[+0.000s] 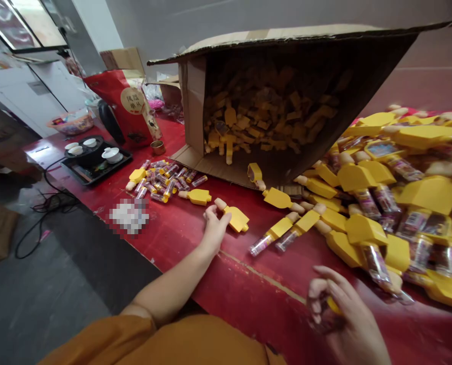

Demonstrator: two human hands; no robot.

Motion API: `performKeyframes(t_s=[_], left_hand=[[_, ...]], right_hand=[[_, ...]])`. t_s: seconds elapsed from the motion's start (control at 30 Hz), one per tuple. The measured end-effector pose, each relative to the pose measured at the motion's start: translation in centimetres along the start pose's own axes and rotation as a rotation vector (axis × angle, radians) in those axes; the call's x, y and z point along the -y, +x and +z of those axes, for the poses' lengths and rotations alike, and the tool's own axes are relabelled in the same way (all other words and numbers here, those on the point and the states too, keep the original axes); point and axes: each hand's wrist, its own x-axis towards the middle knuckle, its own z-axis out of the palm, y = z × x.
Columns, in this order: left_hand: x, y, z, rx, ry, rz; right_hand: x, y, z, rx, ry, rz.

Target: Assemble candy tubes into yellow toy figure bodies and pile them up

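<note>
My left hand (pixel 215 230) reaches over the red table, its fingers closed on a flat yellow piece (pixel 236 219) with a beige knob. Nearer to me on the right, my right hand (pixel 340 309) is curled round a small clear tube with a yellow end (pixel 333 305), partly hidden and blurred. Between the hands lie two yellow pieces joined to clear tubes (pixel 262 244). Another yellow piece (pixel 198 196) rests left of my left hand, beside a cluster of small filled tubes (pixel 168 178).
An open cardboard box (pixel 194 109) full of yellow pieces lies behind my hands. Assembled yellow pieces with tubes (pixel 366 230) are heaped at the right. Farther left stand a black tea tray (pixel 87 177), a red bag (pixel 113 96) and a basket (pixel 73 125).
</note>
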Motion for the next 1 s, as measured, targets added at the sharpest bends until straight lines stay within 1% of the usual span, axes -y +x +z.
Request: performKeyframes(t_s=[0.03,0.07,0.1,0.13,0.17,0.2,0.23,0.27,0.3,0.33,0.37,0.4,0.43,0.47,0.5,0.53,0.57,0.6,0.63,0.7,0.77,0.83,0.87,0.93,1.0], left_hand=[[0.0,-0.8,-0.1,-0.037,0.017,0.08],[0.0,-1.7,-0.3,-0.035,0.036,0.192],[0.0,-2.8,-0.4,0.03,0.066,0.323],[0.1,-3.9,-0.4,0.161,0.106,0.449],[0.2,-5.0,-0.4,0.342,0.153,0.543],[0.3,-6.0,-0.3,0.554,0.193,0.585],[0.4,-6.9,-0.2,0.761,0.217,0.568],[0.5,-7.5,0.0,0.919,0.226,0.506],[0.5,-8.0,0.2,1.019,0.23,0.448],[0.4,-8.3,0.3,1.06,0.236,0.414],[0.3,-8.4,0.3,1.064,0.254,0.406],[0.0,-8.2,0.1,1.04,0.286,0.416],[-0.4,-7.9,-0.1,0.986,0.331,0.433],[-0.9,-7.2,-0.6,0.906,0.386,0.454],[-1.5,-6.2,-1.1,0.783,0.481,0.478],[-2.2,-4.8,-1.9,0.616,0.607,0.504],[-3.0,-3.1,-2.7,0.427,0.741,0.528],[-3.9,-1.0,-3.7,0.186,0.931,0.542],[-4.8,1.3,-4.7,0.048,1.013,0.523],[-6.3,6.0,-6.7,-0.129,1.097,0.478],[-7.3,9.9,-8.4,-0.267,1.167,0.428],[-7.4,12.3,-9.5,-0.365,1.214,0.401],[-7.2,12.8,-9.8,-0.401,1.231,0.402],[-6.3,13.2,-10.0,-0.447,1.26,0.431],[-5.3,13.2,-10.0,-0.444,1.29,0.472]], right_hand=[[0.2,0.2,0.3,-0.006,0.012,-0.029],[0.6,0.3,0.8,-0.004,0.023,-0.062],[1.0,0.5,1.3,0.007,0.034,-0.097],[1.5,0.5,1.9,0.023,0.044,-0.136],[1.9,0.5,2.7,0.04,0.054,-0.177],[2.3,0.5,3.5,0.062,0.061,-0.219],[2.6,0.4,4.5,0.086,0.062,-0.258],[2.8,0.3,5.4,0.108,0.059,-0.298],[2.9,0.2,6.2,0.13,0.046,-0.338],[2.8,0.2,6.9,0.145,0.017,-0.379],[2.5,0.3,7.4,0.156,-0.024,-0.425],[2.1,0.5,7.6,0.161,-0.069,-0.479],[1.6,0.8,7.5,0.158,-0.116,-0.53],[1.0,1.1,7.1,0.152,-0.17,-0.564],[0.3,1.4,6.6,0.137,-0.23,-0.574],[-0.4,1.7,5.9,0.119,-0.294,-0.55],[-1.1,2.0,5.1,0.099,-0.361,-0.494],[-1.7,2.2,4.3,0.075,-0.423,-0.41],[-2.3,2.3,3.5,0.052,-0.47,-0.317],[-3.1,2.5,2.2,0.013,-0.498,-0.166],[-3.6,2.7,1.5,-0.011,-0.485,-0.093],[-3.8,2.8,1.3,-0.015,-0.486,-0.079],[-3.8,2.9,1.3,-0.014,-0.493,-0.078],[-3.7,2.9,1.5,-0.016,-0.52,-0.079],[-3.6,2.9,1.7,-0.022,-0.568,-0.098]])
